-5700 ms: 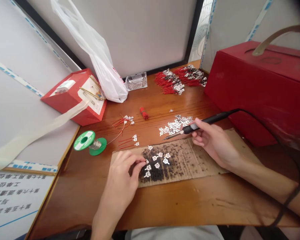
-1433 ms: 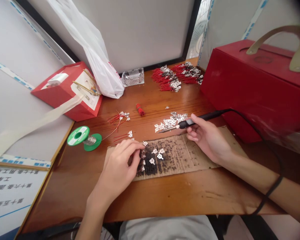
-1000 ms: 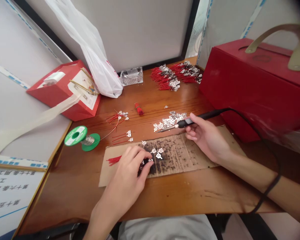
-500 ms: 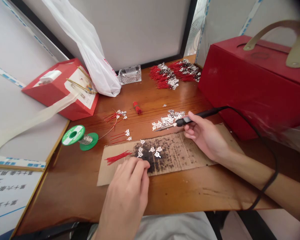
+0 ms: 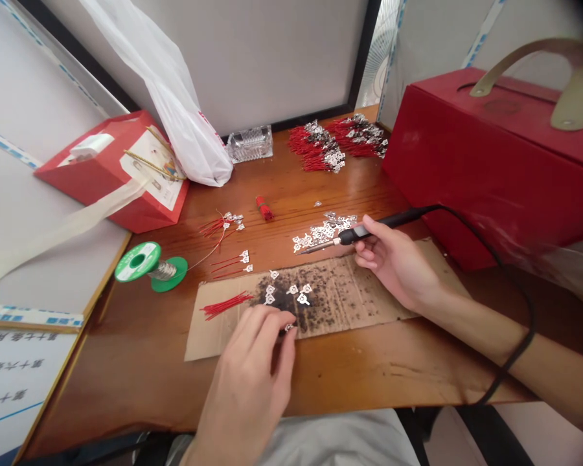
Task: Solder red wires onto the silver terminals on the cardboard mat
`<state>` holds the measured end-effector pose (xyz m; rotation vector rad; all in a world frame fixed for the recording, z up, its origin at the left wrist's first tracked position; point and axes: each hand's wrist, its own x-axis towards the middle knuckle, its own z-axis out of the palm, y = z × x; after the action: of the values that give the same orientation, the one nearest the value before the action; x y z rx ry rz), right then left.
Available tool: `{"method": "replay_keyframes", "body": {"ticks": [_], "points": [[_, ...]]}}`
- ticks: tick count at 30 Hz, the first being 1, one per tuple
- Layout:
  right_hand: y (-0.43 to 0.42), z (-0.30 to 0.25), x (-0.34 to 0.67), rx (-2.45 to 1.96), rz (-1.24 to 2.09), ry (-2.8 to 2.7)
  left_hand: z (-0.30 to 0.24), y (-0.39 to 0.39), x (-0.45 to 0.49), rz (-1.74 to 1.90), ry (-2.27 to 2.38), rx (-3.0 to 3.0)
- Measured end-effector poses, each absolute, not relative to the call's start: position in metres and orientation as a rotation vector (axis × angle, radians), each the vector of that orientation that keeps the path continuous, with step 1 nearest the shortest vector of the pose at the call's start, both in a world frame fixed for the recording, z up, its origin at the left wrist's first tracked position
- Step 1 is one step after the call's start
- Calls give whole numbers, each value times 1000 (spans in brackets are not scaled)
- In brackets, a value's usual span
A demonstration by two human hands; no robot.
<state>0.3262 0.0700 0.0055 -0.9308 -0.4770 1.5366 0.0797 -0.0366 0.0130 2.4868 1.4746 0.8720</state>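
Note:
My right hand is closed round the black handle of a soldering iron, its bare tip pointing left above the cardboard. At the cardboard's near edge my left hand is curled, with a small metal tab pinched at thumb and fingertips, mostly hidden. Several loose metal tabs lie on the scorched part of the cardboard. Left of them rests a bunch of red wires. Beyond the cardboard is a heap of metal tabs.
A green solder spool stands left, its strand reaching some wired tabs. A tied red wire bundle lies mid-table. Piles of wired tabs sit at the back. A red box stands right, a red bag left.
My left thumb and fingers have shifted slightly, and a metal tab now shows at their tips. My right hand holds the soldering iron almost still. The whole view has moved a little.

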Motion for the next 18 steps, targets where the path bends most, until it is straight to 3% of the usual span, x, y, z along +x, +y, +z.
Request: {"method": "replay_keyframes", "body": {"ticks": [18], "points": [[72,6,326,-936,1536,-467,11,-24,61,719,1376,2459]]}}
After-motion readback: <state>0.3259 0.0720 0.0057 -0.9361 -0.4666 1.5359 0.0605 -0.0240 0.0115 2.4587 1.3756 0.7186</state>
